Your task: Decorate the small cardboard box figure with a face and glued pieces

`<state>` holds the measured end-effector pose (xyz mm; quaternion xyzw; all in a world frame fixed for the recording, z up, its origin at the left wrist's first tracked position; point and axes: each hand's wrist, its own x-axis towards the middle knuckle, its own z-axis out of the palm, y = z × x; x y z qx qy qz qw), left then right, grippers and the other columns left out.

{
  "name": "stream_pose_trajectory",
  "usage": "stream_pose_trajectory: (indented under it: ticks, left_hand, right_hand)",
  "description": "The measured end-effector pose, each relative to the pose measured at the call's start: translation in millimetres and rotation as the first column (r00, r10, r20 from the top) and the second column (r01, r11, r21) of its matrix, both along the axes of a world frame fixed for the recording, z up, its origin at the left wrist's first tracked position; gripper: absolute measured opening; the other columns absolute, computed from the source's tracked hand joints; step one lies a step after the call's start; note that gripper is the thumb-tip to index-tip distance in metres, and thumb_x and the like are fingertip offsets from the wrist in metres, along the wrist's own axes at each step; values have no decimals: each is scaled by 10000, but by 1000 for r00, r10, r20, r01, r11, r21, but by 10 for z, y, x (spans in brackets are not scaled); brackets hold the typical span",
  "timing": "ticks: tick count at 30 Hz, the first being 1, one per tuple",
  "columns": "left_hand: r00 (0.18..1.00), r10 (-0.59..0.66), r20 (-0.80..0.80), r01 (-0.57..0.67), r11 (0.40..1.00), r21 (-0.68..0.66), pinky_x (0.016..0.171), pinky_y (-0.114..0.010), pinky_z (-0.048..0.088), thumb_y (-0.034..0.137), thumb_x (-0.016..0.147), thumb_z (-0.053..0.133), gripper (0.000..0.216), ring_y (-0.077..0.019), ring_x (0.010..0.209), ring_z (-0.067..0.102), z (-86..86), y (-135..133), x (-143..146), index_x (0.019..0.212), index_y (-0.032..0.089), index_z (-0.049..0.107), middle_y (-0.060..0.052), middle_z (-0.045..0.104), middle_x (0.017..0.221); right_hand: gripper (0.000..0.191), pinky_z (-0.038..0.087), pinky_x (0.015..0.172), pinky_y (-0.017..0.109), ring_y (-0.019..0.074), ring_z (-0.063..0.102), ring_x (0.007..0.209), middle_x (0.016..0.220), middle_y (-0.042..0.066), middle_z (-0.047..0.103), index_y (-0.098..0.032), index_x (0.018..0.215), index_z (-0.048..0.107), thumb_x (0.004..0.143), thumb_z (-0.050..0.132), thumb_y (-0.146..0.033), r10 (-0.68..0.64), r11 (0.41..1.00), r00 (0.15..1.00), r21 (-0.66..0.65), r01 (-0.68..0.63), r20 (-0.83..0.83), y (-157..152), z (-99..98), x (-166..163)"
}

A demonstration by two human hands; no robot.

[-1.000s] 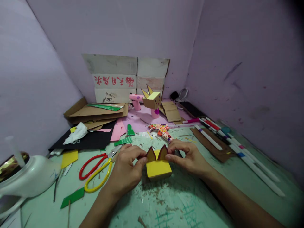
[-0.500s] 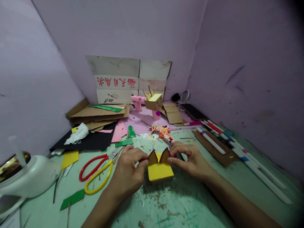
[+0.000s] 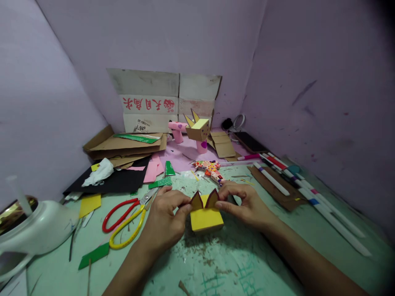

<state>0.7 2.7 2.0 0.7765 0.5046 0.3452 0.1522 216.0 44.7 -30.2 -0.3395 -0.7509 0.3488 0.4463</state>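
1. A small yellow box (image 3: pixel 206 221) occupies the lower center of the frame;
2. the left hand (image 3: pixel 166 213) pinches its dark-edged left ear (image 3: pixel 196 201) between thumb and forefinger; the right hand (image 3: pixel 245 203) pinches the matching right ear (image 3: pixel 212 200) likewise; both point upward;
3. red-and-yellow-handled scissors (image 3: pixel 144 200) lie at lower left; a spotted, eared box (image 3: pixel 196 133) appears near frame center, before printed white cardboard (image 3: pixel 148 85).

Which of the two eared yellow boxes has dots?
The farther box, above the pink tube; the nearer box, between left hand and right hand, shows none.
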Motion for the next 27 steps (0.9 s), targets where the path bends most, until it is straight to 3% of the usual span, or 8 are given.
stream_pose_trajectory:
  ticks: [27]
  left_hand:
    - [1000,18,-12,-17,998,62,918,-504,374,126,767,524,162,-141,610,583,-18,-2,19,639,190,599,18,642,620]
  right_hand:
    - [118,435,660,337,175,564,633,641,15,623,-201,633,602,732,666,-194,6,1000,1000,-4,-6,0,-9,11,-3]
